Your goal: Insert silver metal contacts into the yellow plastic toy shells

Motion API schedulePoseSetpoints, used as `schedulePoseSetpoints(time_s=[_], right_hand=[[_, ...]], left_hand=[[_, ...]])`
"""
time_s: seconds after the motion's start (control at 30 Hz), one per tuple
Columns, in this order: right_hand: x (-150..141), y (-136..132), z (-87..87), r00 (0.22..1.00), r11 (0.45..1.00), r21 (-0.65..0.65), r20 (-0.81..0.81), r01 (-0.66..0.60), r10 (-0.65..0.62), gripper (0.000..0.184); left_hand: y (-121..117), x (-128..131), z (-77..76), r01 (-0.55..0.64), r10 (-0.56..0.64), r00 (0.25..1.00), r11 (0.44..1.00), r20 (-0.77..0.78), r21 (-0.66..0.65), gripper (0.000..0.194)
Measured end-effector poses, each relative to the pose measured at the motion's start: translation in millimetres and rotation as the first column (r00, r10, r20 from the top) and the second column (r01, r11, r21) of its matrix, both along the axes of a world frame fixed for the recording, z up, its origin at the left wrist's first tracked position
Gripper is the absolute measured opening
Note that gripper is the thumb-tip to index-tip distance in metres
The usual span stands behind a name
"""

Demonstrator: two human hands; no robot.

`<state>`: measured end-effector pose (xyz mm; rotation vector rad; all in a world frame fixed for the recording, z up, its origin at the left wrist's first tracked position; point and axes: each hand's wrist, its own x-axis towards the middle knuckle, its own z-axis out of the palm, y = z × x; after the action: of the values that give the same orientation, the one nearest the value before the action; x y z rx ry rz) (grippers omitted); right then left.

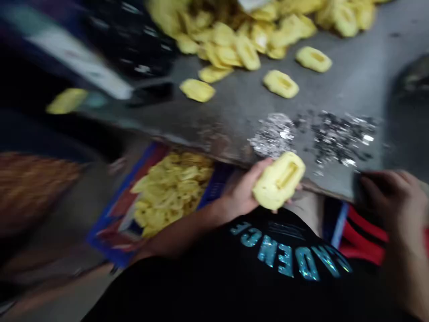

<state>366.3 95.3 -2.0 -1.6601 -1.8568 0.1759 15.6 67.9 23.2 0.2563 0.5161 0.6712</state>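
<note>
Firmly, the left hand (241, 192) grip clamps a pale yellow slotted fruit piece (279, 181); the right hand (389, 201) grip (too blurred) I cannot tell.

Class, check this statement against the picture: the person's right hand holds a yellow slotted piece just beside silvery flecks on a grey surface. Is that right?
No, the hand is wrong: the head view shows the left hand, not the right, holding the yellow slotted piece. The rest stands: it is just beside the silvery flecks on the grey surface.
</note>
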Motion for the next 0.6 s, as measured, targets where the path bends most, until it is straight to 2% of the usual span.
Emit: schedulePoseSetpoints(time_s=[0.03, 0.1, 0.17, 0.23, 0.33, 0.43, 0.6], right_hand=[[16, -14, 5.2, 1.000, 0.998, 0.060, 0.015, -0.008, 0.007, 0.018], [21, -30, 15.2, 0.998, 0.998, 0.051, -0.033, -0.046, 0.048, 0.012], [0, -30, 24.6, 0.996, 0.997, 0.014, -0.036, -0.082, 0.082, 0.012], [-32, -25, 35.9, 0.963, 0.977, 0.050, -0.164, -0.207, 0.213, 0.009], [-73, -16, 53.2, 0.832, 0.885, 0.204, -0.305, -0.418, 0.463, 0.005], [-90, -9, 61.7, 0.772, 0.814, 0.255, -0.265, -0.522, 0.578, 0.004], [-93, 0, 62.9, 0.761, 0.762, 0.191, -0.098, -0.618, 0.641, 0.014]], left_hand=[[1, -4, 1.3, 0.003, -0.003, 1.000, 1.000, -0.005, 0.002, 0.072], [3, -6, 5.0, 0.024, -0.023, 0.999, 0.999, -0.038, 0.029, 0.069], [2, -1, 12.5, 0.039, -0.035, 0.996, 0.998, -0.079, 0.051, 0.067], [-1, 4, 20.2, 0.050, -0.044, 0.993, 0.997, -0.109, 0.054, 0.067], [-3, 7, 22.9, 0.053, -0.048, 0.993, 0.998, -0.110, 0.040, 0.068], [-4, 3, 17.4, 0.058, -0.056, 0.997, 0.998, -0.058, 0.038, 0.070], [-6, -1, 15.8, 0.081, -0.080, 0.996, 0.996, -0.033, 0.022, 0.063]])
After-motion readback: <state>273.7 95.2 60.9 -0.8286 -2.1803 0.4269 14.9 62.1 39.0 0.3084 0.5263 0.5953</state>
